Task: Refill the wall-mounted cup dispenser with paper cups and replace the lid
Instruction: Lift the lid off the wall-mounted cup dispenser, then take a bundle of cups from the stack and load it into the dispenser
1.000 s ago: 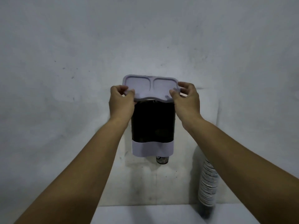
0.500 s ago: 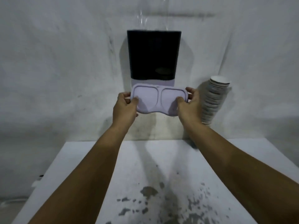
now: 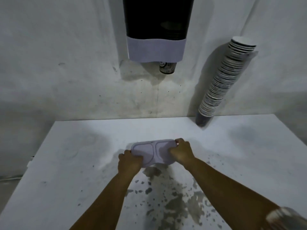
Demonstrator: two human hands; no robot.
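Note:
The pale lilac lid (image 3: 152, 152) lies low over the white table (image 3: 74, 163), held at both ends. My left hand (image 3: 128, 163) grips its left end and my right hand (image 3: 181, 151) grips its right end. On the wall above hangs the cup dispenser (image 3: 157, 29), dark with a lilac band at its base, and its top is cut off by the frame. One dark cup (image 3: 167, 68) pokes out of its bottom. A tall leaning stack of paper cups (image 3: 222, 83) rests on the table's far right corner against the wall.
The table's paint is chipped in dark patches (image 3: 166, 201) near me. A white wall (image 3: 66, 63) rises right behind the table. The floor (image 3: 11, 146) shows to the left of the table edge.
Both hands took the lid off the dispenser's top and carried it down to the table. The view has tilted down with them.

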